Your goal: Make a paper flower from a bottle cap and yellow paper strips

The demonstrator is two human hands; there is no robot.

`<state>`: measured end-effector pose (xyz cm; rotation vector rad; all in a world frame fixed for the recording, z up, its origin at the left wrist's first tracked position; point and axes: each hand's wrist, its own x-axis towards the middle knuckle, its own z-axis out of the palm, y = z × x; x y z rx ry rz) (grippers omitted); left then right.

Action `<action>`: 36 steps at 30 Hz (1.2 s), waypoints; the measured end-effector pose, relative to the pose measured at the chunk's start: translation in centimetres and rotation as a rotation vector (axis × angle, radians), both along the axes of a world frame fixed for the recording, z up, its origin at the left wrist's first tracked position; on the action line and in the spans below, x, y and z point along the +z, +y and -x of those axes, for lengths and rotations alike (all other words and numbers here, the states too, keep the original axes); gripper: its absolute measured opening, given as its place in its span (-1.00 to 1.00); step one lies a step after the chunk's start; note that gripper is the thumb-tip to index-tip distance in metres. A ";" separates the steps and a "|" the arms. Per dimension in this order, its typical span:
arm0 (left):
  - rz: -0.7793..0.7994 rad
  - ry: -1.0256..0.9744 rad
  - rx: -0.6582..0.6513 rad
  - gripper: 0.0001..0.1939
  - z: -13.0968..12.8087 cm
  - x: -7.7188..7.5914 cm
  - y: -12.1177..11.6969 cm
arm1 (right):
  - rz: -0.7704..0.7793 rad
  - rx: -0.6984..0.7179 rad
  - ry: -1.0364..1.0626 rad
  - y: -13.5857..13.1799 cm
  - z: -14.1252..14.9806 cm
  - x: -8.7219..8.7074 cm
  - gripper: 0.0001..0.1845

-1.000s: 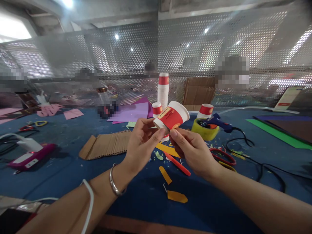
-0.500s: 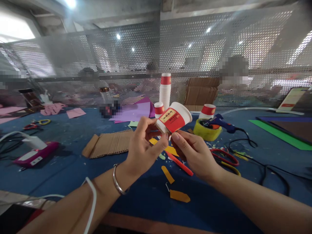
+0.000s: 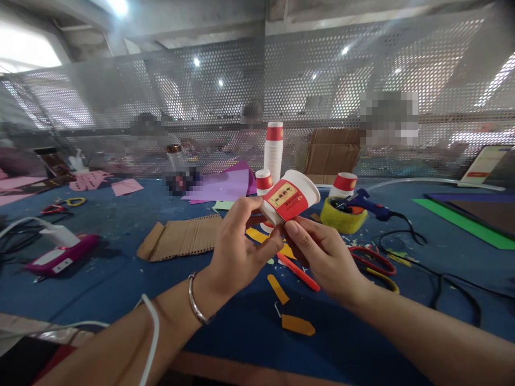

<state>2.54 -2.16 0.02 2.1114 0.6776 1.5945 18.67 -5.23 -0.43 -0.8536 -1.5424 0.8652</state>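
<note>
A red and white paper cup (image 3: 293,197) is held tilted above the table, its rim toward the upper right. My left hand (image 3: 241,246) grips the base end between thumb and fingers. On the cup's lower side, the thumb and fingers of my right hand (image 3: 317,252) pinch close to the base; whether something small sits between them is hidden. Beneath the hands lie a red-orange pen (image 3: 300,272), an orange paper strip (image 3: 278,289) and a pointed orange paper piece (image 3: 298,325). Scissors with red and yellow handles (image 3: 372,261) are partly behind my right wrist.
Behind the cup stands a tall stack of paper cups (image 3: 273,155). A blue glue gun (image 3: 372,203) rests on a yellow tape roll (image 3: 341,217), its black cord trailing right. Corrugated cardboard (image 3: 183,238) and a magenta power strip (image 3: 62,254) lie left. A perforated metal screen (image 3: 225,96) closes the back.
The cup has turned slightly in my fingers, so its yellow printed label faces me more. Both hands keep their hold, with small shifts of the fingers.
</note>
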 end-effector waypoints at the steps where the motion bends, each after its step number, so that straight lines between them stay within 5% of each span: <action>1: -0.035 0.021 0.022 -0.59 0.1 -0.1 0.1 | 0.008 -0.003 -0.003 0.0 0.0 0.0 -0.51; 21: -0.438 0.302 0.272 -0.64 0.6 0.7 0.7 | 0.086 0.032 0.065 0.6 0.0 -1.0 -0.49; 29: 0.107 -0.094 -0.070 -0.57 0.1 0.4 0.4 | 0.026 0.038 0.067 0.6 -0.1 -0.1 -0.51; 36: 0.542 -0.301 -0.205 -0.66 -0.6 0.8 0.8 | 0.021 0.031 0.034 1.0 -0.4 -0.5 -0.53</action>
